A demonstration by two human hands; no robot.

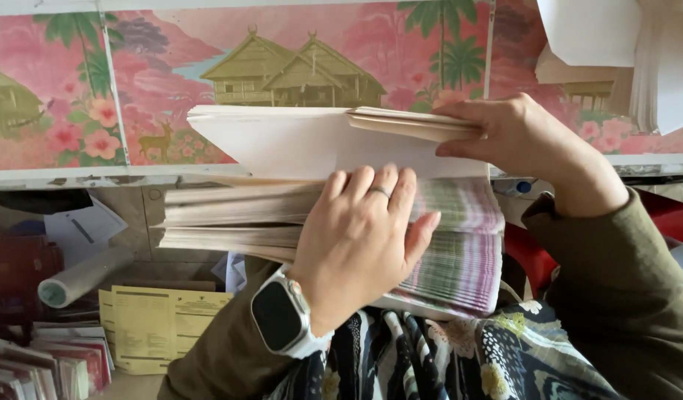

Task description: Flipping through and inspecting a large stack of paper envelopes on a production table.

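Note:
A thick stack of printed sheets (230, 222), with pink and green fanned edges on the right, rests on my lap over patterned black, white and yellow cloth (430, 355). My left hand (360, 237), with a ring and a dark smartwatch on a white band, lies flat on the stack with fingers spread. My right hand (515, 137) pinches a lifted bundle of white sheets (297, 141) at its right edge and holds it raised above the stack.
A painted pink panel with huts, palms and a deer (282, 67) stands behind. Lower left lie a rolled white tube (78, 278), yellow printed forms (152, 326) and more fanned sheets (37, 367). White papers (623, 44) hang at the upper right. Something red (667, 215) sits at right.

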